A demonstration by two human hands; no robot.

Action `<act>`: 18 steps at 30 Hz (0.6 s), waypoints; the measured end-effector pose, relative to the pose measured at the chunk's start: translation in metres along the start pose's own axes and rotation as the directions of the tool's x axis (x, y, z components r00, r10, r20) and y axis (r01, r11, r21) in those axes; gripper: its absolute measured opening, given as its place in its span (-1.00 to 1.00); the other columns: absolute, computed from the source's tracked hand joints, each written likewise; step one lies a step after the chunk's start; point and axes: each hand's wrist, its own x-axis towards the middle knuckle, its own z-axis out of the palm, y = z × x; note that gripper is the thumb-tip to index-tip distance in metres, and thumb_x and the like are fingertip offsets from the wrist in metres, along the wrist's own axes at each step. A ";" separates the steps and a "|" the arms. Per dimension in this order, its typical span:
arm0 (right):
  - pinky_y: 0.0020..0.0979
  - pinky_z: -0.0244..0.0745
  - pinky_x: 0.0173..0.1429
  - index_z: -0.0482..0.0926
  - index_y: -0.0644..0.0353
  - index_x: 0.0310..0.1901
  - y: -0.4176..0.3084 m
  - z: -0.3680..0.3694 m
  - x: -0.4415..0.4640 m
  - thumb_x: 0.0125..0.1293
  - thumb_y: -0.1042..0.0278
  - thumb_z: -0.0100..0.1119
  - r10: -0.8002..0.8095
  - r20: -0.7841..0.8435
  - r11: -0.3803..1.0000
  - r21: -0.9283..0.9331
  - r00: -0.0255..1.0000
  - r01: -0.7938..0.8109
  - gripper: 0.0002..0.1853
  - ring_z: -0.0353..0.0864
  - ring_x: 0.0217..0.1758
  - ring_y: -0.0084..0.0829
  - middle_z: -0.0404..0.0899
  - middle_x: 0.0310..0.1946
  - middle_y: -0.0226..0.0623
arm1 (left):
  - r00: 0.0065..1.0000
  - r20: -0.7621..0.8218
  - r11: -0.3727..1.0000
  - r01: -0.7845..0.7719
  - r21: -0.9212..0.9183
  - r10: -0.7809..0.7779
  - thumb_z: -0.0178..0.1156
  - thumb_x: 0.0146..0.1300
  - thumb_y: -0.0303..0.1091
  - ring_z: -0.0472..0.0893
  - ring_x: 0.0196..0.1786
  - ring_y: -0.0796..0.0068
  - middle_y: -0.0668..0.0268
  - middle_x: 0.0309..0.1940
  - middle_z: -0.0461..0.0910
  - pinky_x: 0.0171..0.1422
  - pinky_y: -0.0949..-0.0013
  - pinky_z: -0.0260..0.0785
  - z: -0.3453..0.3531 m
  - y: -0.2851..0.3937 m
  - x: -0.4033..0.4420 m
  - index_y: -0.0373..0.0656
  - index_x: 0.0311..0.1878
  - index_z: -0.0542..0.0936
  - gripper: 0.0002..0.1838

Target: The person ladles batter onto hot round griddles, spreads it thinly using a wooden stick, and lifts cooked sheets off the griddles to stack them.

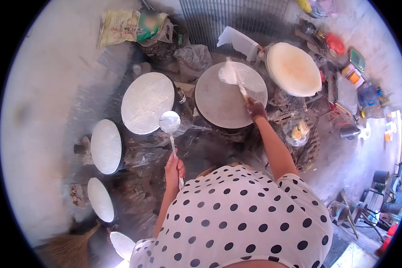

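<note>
Spreader [240, 85] and ladle [169, 121] were the two things held, one in each hand, both pointing away from the person's spotted shirt [245, 210]. Nearest, the left hand [175, 169] had its fingers curled round the ladle's handle, and the whitened bowl reached forward until it overlapped the near edge of a white-coated griddle [148, 98]; whether the two touched could not be told. Farther out and to the right, the right hand [256, 109] gripped the spreader's handle, its fingers wrapped round the wood by the right edge of the middle griddle [219, 105]. From those fingers the spreader's long axis ran forward and somewhat left across the grey plate, its head at a patch of white batter [228, 73] toward the far rim. That made the right hand the nearer one to the batter; the left was well apart, back and to the left. Just right of the plate's far side lay a stack of flat rounds [294, 69]. Beyond were a white sheet [239, 42], a crumpled plastic bag [194, 58] and, farther left, a printed sack [125, 27].
</note>
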 end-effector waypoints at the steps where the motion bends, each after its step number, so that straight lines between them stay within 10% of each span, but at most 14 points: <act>1: -0.26 0.45 0.08 0.50 -0.11 0.18 -0.009 -0.001 0.004 0.15 0.13 0.18 -0.044 0.063 0.998 -0.034 0.997 0.046 -0.50 0.62 0.01 -0.18 0.60 -0.02 -0.11 | 0.999 -0.002 0.999 0.036 -0.016 -0.036 -0.17 0.47 -0.27 0.16 -0.78 0.68 0.49 -0.64 0.21 -0.71 0.52 0.08 0.003 -0.002 0.002 -0.02 0.37 0.22 -0.58; 7: -0.29 0.43 0.19 0.50 -0.03 0.18 0.040 -0.045 0.043 0.15 0.08 0.17 -0.326 0.286 0.944 0.058 0.901 0.323 -0.48 0.57 0.10 -0.19 0.57 0.04 -0.14 | 0.998 0.003 0.997 0.055 -0.059 -0.055 -0.19 0.48 -0.26 0.17 -0.76 0.67 0.49 -0.62 0.20 -0.70 0.49 0.10 0.023 -0.004 -0.005 0.02 0.36 0.23 -0.59; 12: -0.20 0.40 0.24 0.44 -0.21 0.23 0.034 -0.053 0.027 0.19 -0.08 0.14 -0.142 0.050 0.943 -0.298 0.989 0.150 -0.46 0.54 0.13 -0.13 0.55 0.07 -0.15 | 0.999 -0.009 0.998 0.041 -0.051 -0.042 -0.18 0.48 -0.24 0.16 -0.75 0.67 0.49 -0.61 0.19 -0.68 0.51 0.11 0.031 -0.013 -0.013 0.03 0.36 0.24 -0.58; 15: -0.19 0.38 0.26 0.41 -0.32 0.24 0.020 -0.019 0.036 0.21 -0.11 0.11 -0.059 0.278 0.953 -0.269 0.959 0.137 -0.47 0.50 0.17 -0.12 0.54 0.07 -0.13 | 0.996 0.004 0.990 0.094 -0.105 -0.094 -0.17 0.48 -0.24 0.16 -0.75 0.68 0.50 -0.60 0.20 -0.67 0.52 0.12 0.033 -0.020 -0.013 0.03 0.36 0.25 -0.59; 18: -0.25 0.37 0.27 0.43 -0.19 0.24 0.030 -0.030 0.039 0.21 0.01 0.14 -0.337 0.363 0.906 -0.127 0.868 0.405 -0.47 0.49 0.20 -0.17 0.53 0.11 -0.13 | 0.995 -0.002 0.988 0.101 -0.113 -0.102 -0.17 0.48 -0.25 0.17 -0.74 0.68 0.50 -0.60 0.20 -0.66 0.52 0.12 0.036 -0.025 -0.015 0.03 0.36 0.25 -0.59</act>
